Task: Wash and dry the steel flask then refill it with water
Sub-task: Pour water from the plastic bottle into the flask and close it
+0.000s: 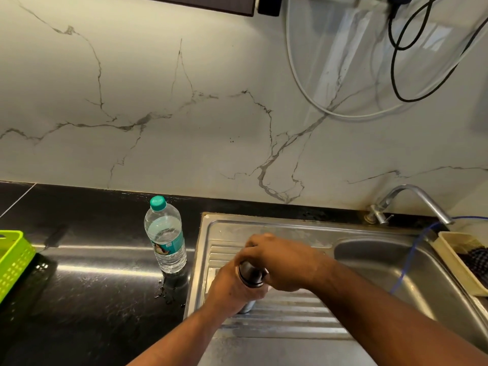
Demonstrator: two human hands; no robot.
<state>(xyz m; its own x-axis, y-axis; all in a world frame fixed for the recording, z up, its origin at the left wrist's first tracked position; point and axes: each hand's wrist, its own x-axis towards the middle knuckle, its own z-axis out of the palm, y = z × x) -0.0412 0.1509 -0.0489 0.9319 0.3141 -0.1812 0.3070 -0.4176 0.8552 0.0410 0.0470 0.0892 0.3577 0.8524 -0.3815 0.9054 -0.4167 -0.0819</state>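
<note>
The steel flask (250, 277) stands upright on the ribbed drainboard (290, 320) of the steel sink, mostly hidden by my hands. My left hand (232, 289) grips its body from the left. My right hand (280, 260) covers the flask's top, fingers curled over the cap area; the cap itself is hidden. A clear plastic water bottle (166, 236) with a teal cap stands on the black counter just left of the sink, partly filled.
The sink basin (396, 276) lies to the right, under a steel tap (412, 202). A beige tray (454, 262) with a dark cloth sits at the right edge. A green basket (13, 260) is at far left. Water drops lie by the bottle.
</note>
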